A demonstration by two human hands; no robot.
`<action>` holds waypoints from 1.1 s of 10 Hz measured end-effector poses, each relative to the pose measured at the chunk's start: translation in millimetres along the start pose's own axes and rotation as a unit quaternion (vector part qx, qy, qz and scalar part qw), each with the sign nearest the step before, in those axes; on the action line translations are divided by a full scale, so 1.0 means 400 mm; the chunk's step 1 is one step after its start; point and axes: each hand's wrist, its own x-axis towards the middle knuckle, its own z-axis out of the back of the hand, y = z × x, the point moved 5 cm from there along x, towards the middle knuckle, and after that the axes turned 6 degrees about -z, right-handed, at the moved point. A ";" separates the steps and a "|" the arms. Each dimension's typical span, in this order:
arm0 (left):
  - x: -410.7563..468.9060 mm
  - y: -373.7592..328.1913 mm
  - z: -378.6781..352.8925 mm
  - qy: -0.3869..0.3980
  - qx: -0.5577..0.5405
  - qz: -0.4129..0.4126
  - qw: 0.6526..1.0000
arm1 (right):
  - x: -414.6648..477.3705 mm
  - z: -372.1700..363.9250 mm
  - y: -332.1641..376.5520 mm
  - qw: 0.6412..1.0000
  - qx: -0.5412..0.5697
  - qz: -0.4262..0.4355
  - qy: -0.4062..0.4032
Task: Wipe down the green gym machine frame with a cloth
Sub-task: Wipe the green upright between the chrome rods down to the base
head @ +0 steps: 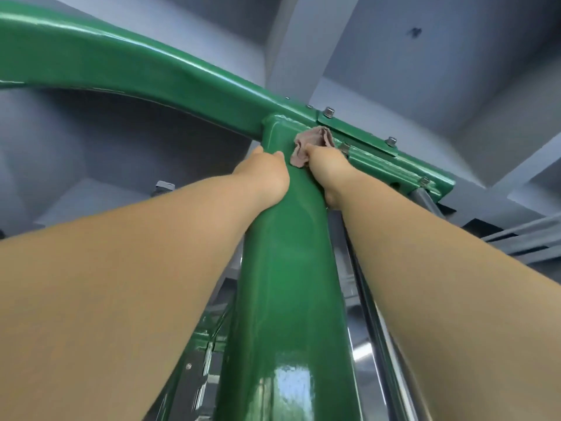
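I look up along the green gym machine frame (285, 268), a thick glossy upright post joined at the top to a curved crossbeam (121, 65). My left hand (264, 174) grips the left side of the post just under the joint. My right hand (326, 168) holds a crumpled brownish cloth (309, 141) against the post's upper right side, right at the joint. Its fingers are hidden behind the cloth and the post.
A bolted green bracket plate (364, 135) with several hex bolts runs right from the joint. Chrome guide rods (367, 314) run down the post's right side. Grey ceiling and beams (394, 56) lie above. A dark rail (522, 238) sits at right.
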 end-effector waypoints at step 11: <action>-0.431 0.122 -0.026 0.153 -0.245 0.090 0.953 | -0.421 0.037 -0.310 0.967 0.117 -0.217 0.068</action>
